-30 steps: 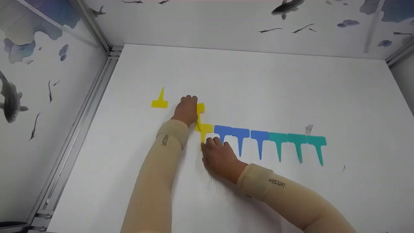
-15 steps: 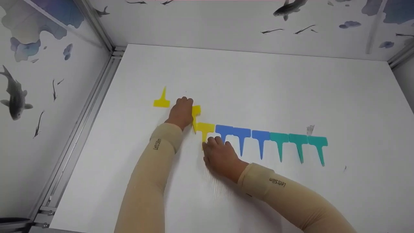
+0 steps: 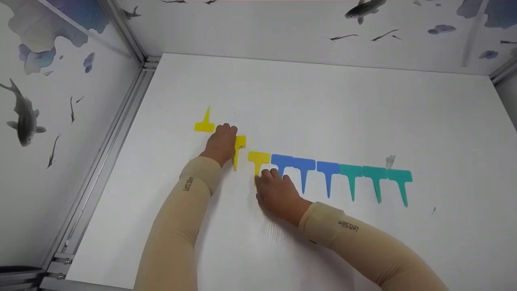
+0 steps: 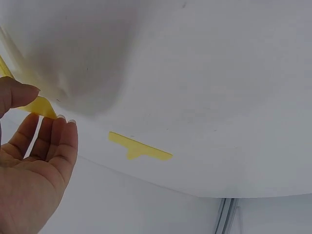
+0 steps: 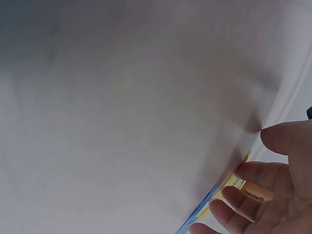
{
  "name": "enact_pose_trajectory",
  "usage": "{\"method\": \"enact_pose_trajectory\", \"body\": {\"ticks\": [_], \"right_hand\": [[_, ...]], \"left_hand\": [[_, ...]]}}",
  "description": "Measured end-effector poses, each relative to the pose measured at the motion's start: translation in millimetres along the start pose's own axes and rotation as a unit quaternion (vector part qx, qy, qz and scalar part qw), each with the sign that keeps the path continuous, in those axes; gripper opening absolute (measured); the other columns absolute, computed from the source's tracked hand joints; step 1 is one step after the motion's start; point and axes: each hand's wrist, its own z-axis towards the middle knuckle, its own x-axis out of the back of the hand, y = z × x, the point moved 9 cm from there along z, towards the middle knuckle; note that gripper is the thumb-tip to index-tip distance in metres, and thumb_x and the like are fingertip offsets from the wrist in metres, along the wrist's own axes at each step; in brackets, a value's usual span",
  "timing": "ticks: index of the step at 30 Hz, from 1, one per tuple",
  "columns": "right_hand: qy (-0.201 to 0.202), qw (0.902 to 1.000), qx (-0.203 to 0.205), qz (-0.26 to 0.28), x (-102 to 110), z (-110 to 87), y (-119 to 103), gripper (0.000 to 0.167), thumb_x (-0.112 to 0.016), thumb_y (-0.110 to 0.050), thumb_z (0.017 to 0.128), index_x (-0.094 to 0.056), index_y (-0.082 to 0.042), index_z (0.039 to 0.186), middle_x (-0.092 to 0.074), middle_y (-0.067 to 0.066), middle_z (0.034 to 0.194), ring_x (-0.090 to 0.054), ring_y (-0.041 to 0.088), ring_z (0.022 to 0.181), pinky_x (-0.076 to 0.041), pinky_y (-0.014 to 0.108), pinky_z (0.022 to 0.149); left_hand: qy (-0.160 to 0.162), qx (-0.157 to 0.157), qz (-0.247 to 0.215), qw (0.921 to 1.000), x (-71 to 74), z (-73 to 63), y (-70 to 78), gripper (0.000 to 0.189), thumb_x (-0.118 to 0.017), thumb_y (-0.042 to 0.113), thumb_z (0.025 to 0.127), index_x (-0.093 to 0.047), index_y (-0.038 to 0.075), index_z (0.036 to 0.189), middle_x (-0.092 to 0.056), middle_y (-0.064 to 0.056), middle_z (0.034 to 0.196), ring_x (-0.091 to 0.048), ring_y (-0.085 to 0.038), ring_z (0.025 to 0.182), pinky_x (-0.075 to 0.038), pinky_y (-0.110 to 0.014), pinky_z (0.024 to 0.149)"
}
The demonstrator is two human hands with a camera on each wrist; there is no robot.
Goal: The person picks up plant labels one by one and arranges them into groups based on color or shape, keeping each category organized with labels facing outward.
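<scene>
My left hand (image 3: 221, 143) pinches a yellow T-shaped plant label (image 3: 240, 141) between thumb and fingertips, seen close up as a yellow plate (image 4: 41, 107) in the left wrist view. To its right lies the yellow label (image 3: 259, 157) that ends a row. My right hand (image 3: 278, 198) rests with loosely bent fingers at that label's stem; in the right wrist view its thumb stands apart from the fingers (image 5: 261, 173). Three blue labels (image 3: 305, 163) and three green labels (image 3: 375, 172) continue the row, stems toward me. The right hand partly covers the nearest blue stem.
Another yellow label (image 3: 204, 127) lies beyond the left hand, its stem pointing away. All lie on a white table (image 3: 323, 109). A metal frame rail (image 3: 109, 161) and fish-patterned panels border the left and back.
My left hand has moved left and slightly toward me with the yellow label, away from the row's end. The right hand has stayed about where it was.
</scene>
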Motion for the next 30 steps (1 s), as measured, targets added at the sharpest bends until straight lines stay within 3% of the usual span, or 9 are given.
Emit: {"method": "enact_pose_trajectory", "body": {"ticks": [19,30], "right_hand": [[-0.005,0.9999,0.008,-0.006,0,0.1,0,0.048,-0.052,-0.036,0.097,-0.053,-0.009,0.137,-0.053,0.012,0.126,-0.050,0.026,0.106,-0.053,0.041,0.084],[0.005,0.9999,0.011,-0.007,1,-0.1,-1,0.046,-0.050,-0.034,0.097,-0.054,-0.008,0.136,-0.054,0.011,0.120,-0.050,0.026,0.102,-0.053,0.040,0.080]], "left_hand": [[-0.013,-0.012,0.017,0.9997,-8.5,-11.8,-4.3,0.030,-0.048,0.000,0.098,-0.053,-0.001,0.128,-0.053,-0.018,0.120,-0.048,-0.030,0.111,-0.044,-0.041,0.100],[-0.011,-0.020,0.036,0.9991,-6.5,-19.2,0.7,0.025,-0.047,0.001,0.099,-0.055,-0.002,0.122,-0.053,-0.018,0.116,-0.049,-0.031,0.108,-0.046,-0.044,0.096]]}}
